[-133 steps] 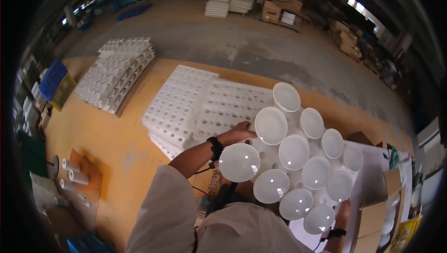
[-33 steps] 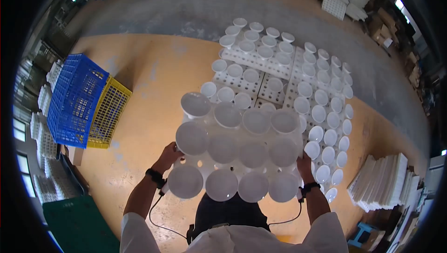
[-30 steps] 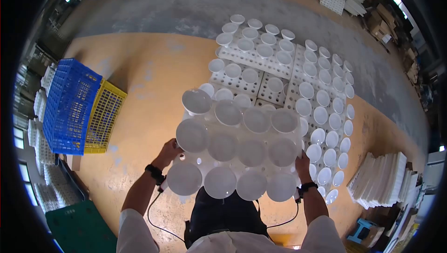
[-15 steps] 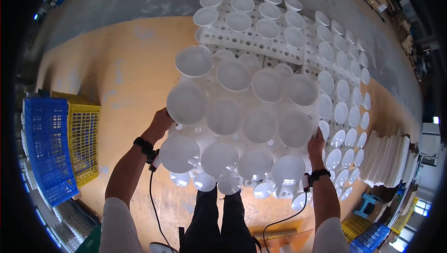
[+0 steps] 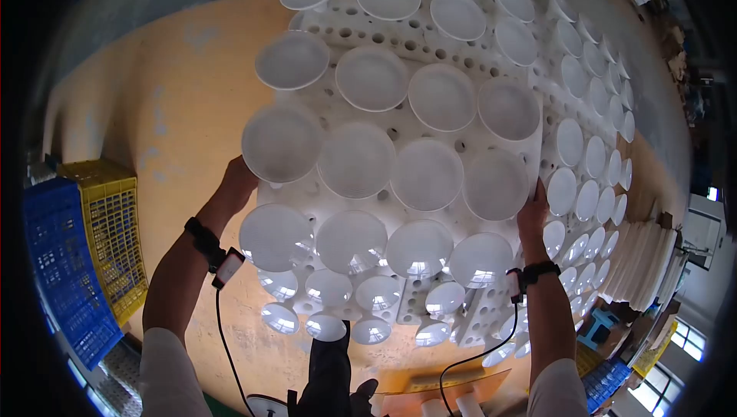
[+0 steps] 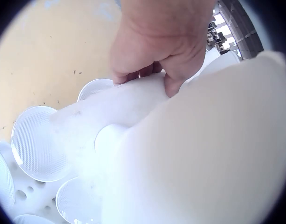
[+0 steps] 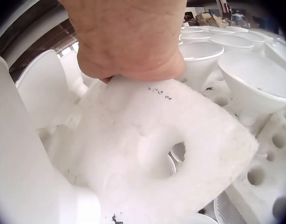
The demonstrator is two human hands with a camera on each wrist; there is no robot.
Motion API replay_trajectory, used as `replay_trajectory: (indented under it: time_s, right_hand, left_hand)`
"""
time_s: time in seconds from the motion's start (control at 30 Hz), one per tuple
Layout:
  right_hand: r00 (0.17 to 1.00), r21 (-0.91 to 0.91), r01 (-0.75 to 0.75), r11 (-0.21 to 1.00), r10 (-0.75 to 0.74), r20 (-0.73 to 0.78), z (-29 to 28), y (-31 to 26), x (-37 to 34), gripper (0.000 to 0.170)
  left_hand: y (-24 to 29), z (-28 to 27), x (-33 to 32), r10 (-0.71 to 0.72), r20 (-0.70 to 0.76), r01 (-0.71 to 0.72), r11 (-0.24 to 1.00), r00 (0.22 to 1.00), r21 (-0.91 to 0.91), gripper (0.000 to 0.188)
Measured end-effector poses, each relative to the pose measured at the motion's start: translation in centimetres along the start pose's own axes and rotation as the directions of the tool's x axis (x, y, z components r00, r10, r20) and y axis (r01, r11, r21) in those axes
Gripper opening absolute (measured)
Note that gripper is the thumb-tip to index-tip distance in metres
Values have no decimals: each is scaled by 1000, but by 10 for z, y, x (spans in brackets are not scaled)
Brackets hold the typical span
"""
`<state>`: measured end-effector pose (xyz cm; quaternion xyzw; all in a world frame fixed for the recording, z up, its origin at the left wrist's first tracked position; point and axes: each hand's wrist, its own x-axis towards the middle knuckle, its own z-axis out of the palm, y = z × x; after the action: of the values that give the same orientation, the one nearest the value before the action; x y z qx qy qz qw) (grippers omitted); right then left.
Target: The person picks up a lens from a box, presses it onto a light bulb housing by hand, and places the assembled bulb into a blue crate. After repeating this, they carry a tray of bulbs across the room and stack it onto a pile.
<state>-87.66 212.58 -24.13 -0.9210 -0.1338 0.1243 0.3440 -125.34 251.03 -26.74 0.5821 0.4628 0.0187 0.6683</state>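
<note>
My left hand (image 5: 239, 183) and right hand (image 5: 533, 217) grip opposite side edges of a white foam board (image 5: 315, 200) with round holes. In it stand rows of white bowl-shaped lamp covers (image 5: 356, 160), wide mouths up. The left wrist view shows my left thumb and curled fingers pinching the foam edge (image 6: 138, 100). In the right wrist view my right hand covers the board's edge, its fingers mostly hidden, above a large hole in the foam (image 7: 115, 121). The board overlaps other foam boards loaded with like covers (image 5: 458, 16), beyond and below it.
Blue (image 5: 65, 271) and yellow (image 5: 107, 225) plastic crates stand at the left on the orange floor (image 5: 207, 56). White sheets (image 5: 641, 263) lean in a stack at the right, near a blue stool (image 5: 599, 329). Cables hang from both wrist cameras.
From beside a stack of bare foam boards, I have turned to the loaded ones with my board. In the last second the board has come over their near part, and the view has tilted down.
</note>
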Motion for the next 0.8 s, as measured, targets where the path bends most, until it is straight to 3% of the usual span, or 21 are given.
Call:
replay_trajectory:
  time_s: [0.03,0.1,0.23,0.3,0.4,0.5,0.57,0.6,0.63,0.67,0.7,0.73,0.8]
  right_hand:
    - [1000,-15,-13,1000,13,-27,5,-2,0,45]
    - [998,-27,-41,999,39,-57,14,2,4,45]
    - [999,-82,2,997,-6,-49,23,24,11,48]
    - [999,-63,28,998,-29,-21,29,50,15,50]
    - [999,36,-23,999,22,37,30,85,27,55]
    - [995,-63,-87,994,91,52,36,71,24,59]
    - [992,-236,-62,970,86,92,32,57,18,62]
    - [992,-285,-59,957,88,91,29,48,13,55]
    - [992,-286,-70,956,97,82,26,39,8,55]
    - [993,-241,-52,969,76,92,22,31,3,51]
    - [994,-196,-34,980,54,99,18,27,-1,48]
    - [994,-196,-41,980,60,94,18,30,-3,48]
    - [974,-30,-54,998,59,217,20,43,-3,41]
  left_hand:
    - [-3,3,4,-8,5,8,1000,1000,6,35]
    - [-8,1,14,-90,-14,85,976,996,-198,37]
    - [-22,0,27,-53,-69,36,973,996,-228,38]
    - [-27,-6,28,-40,-46,41,999,998,31,36]
    - [-35,-16,28,20,41,-34,921,999,388,32]
    - [-41,-25,26,81,108,-133,714,991,687,29]
    - [-44,-29,25,108,145,-180,515,984,838,28]
    - [-42,-28,25,113,169,-200,401,979,894,27]
    - [-40,-29,21,113,180,-211,397,977,893,27]
    - [-32,-29,15,-102,-58,117,817,993,564,25]
    - [-29,-29,9,-402,-144,408,913,904,18,23]
    - [-41,-38,7,-401,-138,408,913,906,24,23]
    - [-62,-55,8,-364,50,348,831,930,-434,25]
